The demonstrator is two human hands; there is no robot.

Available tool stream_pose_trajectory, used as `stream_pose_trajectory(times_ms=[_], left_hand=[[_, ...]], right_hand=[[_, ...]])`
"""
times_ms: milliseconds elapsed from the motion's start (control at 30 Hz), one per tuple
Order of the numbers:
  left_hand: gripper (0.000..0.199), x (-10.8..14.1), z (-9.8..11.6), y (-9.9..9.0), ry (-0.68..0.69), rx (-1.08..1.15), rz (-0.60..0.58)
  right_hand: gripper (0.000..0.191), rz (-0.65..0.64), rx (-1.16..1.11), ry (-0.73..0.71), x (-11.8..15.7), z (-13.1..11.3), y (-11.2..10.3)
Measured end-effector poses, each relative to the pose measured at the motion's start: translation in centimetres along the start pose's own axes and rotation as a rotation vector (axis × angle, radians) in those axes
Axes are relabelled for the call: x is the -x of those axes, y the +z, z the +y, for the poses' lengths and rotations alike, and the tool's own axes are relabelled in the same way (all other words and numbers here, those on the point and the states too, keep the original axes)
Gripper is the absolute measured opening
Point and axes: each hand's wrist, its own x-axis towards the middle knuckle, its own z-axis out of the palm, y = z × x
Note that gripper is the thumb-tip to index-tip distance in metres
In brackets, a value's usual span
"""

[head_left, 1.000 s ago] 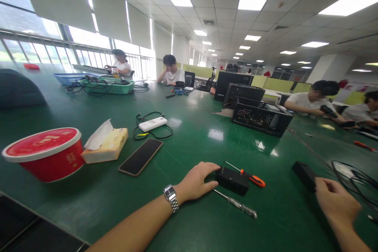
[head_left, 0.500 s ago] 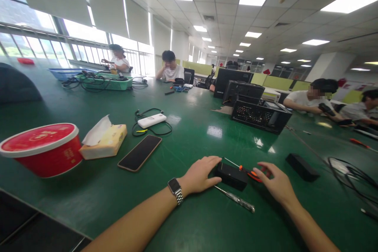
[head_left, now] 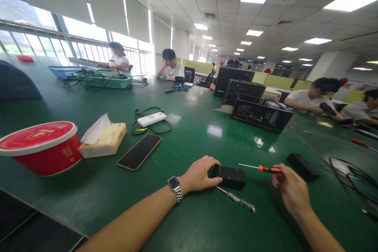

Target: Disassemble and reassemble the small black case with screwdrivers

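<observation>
My left hand [head_left: 203,174], with a watch on its wrist, grips the left end of a black box [head_left: 232,177] lying on the green table [head_left: 183,141]. In my right hand [head_left: 291,187] is the orange and black handle of a screwdriver [head_left: 267,169]. Its thin shaft points left, and the tip is above and behind the box without touching it. A second screwdriver with a clear handle [head_left: 240,201] lies just in front of the box. Another black box [head_left: 303,166] rests to the right, behind my right hand.
On the left are a red tub [head_left: 44,147], a tissue pack [head_left: 103,139], a phone [head_left: 139,152] and a white device [head_left: 151,119] with a cable. A black metal case [head_left: 261,114] stands farther back. Cables [head_left: 351,177] lie at the right. People sit around the far edges.
My right hand has closed on the orange screwdriver and moved it up and to the right, away from the box. My left hand stays at the box, its fingers slightly more curled.
</observation>
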Motion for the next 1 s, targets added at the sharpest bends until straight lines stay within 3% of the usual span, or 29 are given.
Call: stream_pose_trajectory(times_ms=[567, 1000], left_hand=[[0.034, 0.0, -0.1, 0.1, 0.014, 0.049, 0.042], [0.031, 0.0, 0.0, 0.4, 0.033, 0.038, 0.092]], right_hand=[[0.029, 0.045, -0.15, -0.004, 0.2, -1.4, 0.2], [0.028, 0.032, -0.08, -0.058, 0.2, -1.1, 0.1]])
